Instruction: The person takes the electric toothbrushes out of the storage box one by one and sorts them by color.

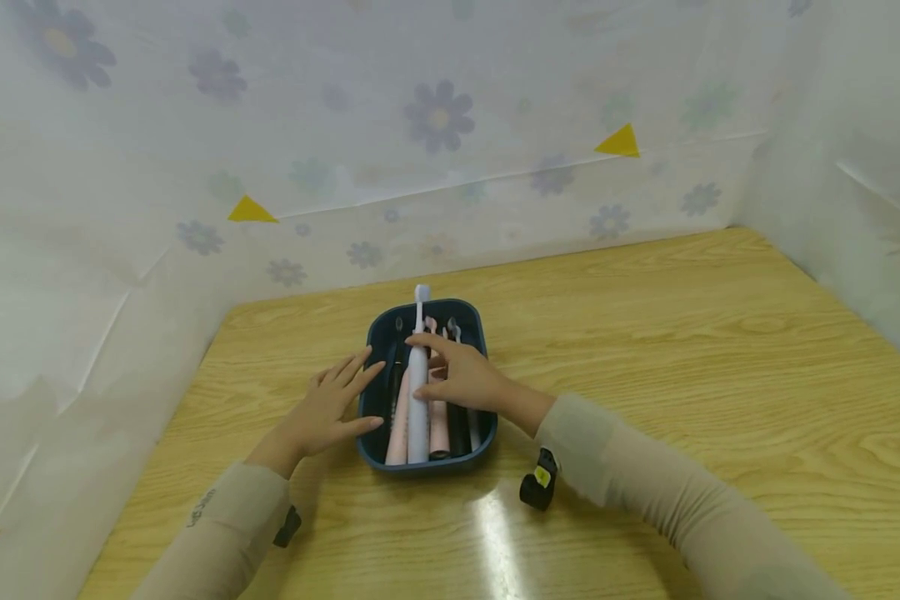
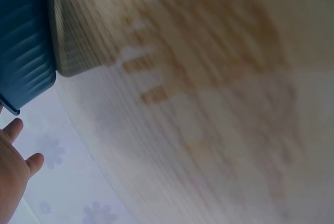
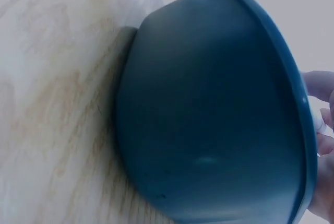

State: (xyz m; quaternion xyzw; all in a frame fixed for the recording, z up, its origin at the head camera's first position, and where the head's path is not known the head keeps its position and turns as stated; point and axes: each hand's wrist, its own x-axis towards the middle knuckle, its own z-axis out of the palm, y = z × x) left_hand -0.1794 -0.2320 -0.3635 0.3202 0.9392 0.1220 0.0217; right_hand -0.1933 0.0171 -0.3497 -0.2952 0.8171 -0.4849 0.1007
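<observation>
A dark blue plastic bin (image 1: 427, 470) stands on the wooden table, holding several toothbrushes. My right hand (image 1: 471, 379) reaches over its right side and grips a white electric toothbrush (image 1: 417, 427) by the handle, whose brush head sticks up past the far rim. Beside that lie a pink toothbrush (image 1: 398, 435), a second pink one (image 1: 439, 431) and a black one (image 1: 459, 433). At the left rim my left hand (image 1: 326, 410) has its fingers spread, holding nothing. The left wrist view catches only some fingers (image 2: 11, 130) near the bin wall (image 2: 26, 36).
Wood-grained tabletop (image 1: 645, 350) surrounds the bin. A white flowered sheet (image 1: 435, 192) hangs behind the table, with white sheeting at both sides. Yellow triangles (image 1: 620, 142) mark the back sheet. Black wrist devices (image 1: 537, 483) sit under the sleeves.
</observation>
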